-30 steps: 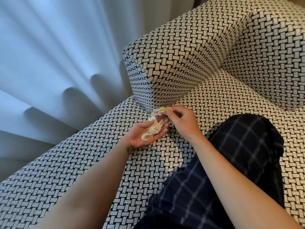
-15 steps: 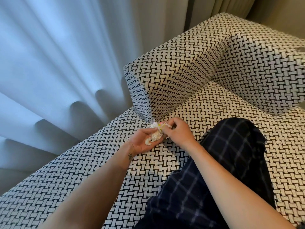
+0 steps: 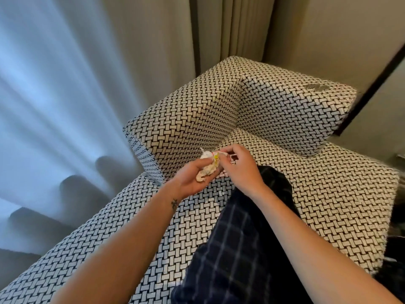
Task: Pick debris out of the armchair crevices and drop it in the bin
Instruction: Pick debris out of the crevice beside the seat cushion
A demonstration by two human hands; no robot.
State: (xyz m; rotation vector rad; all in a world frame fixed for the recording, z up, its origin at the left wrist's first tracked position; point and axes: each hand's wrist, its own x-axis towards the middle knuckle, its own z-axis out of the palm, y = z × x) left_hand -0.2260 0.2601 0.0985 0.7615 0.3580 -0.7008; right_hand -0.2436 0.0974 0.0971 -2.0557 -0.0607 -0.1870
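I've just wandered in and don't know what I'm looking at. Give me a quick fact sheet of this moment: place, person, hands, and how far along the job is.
Place: black-and-white woven armchair beside a pale curtain
Person: dark checked trouser leg on the seat
Left hand: palm up, holds a wad of paper scraps
Right hand: pinches the wad's top, where a yellow-marked bit shows
Bin: not in view
Stage: debris gathered in hand, not yet dropped
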